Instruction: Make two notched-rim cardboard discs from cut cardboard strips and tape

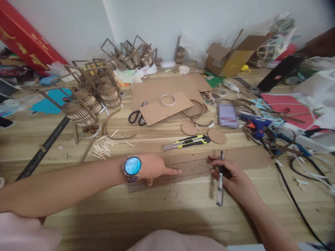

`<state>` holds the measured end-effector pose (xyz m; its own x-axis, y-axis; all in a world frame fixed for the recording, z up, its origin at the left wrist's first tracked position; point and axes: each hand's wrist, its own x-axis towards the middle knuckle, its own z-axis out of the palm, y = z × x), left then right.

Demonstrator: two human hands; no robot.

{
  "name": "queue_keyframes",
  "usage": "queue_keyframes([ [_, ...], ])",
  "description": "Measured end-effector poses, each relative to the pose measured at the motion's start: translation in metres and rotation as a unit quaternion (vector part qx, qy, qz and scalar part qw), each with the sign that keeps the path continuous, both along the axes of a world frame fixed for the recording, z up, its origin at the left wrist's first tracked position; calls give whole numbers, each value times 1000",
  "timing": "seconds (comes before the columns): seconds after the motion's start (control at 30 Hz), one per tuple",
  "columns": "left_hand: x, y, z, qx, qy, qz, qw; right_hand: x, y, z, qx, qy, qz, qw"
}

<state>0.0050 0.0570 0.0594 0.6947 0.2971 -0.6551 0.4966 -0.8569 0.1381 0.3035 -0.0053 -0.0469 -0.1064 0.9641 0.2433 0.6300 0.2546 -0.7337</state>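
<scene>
My left hand (154,169), with a smartwatch (132,166) on the wrist, lies on a long brown cardboard strip (195,167) on the wooden floor, index finger stretched out along it. My right hand (231,177) is closed around a black marker pen (220,179), its tip pointing away from me at the strip's far edge. A yellow and black utility knife (187,142) lies just beyond the strip.
Cardboard discs (216,136), cardboard sheets (167,99), scissors (137,116), a tape ring (168,99), small sticks (103,146) and woven cardboard lanterns (89,101) lie ahead. A blue glue gun (258,126) and black cables (293,195) are at right, an open box (230,57) at the back.
</scene>
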Motion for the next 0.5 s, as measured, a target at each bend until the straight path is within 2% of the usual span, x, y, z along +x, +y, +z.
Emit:
queue_keyframes([
  [0.2, 0, 3, -4, -17, 16, -1, 1000, 6, 2, -10, 2, -10, -3, 1000],
  [0.33, 0, 3, -2, -22, 18, -1, 1000, 7, 3, -11, 5, -13, 6, 1000],
  [0.4, 1, 2, 1, -5, 14, -8, 1000, 6, 2, -8, 5, -14, 9, 1000],
  [0.5, 4, -1, 2, 64, -22, -47, 997, 4, 1, -4, -1, -17, 7, 1000],
])
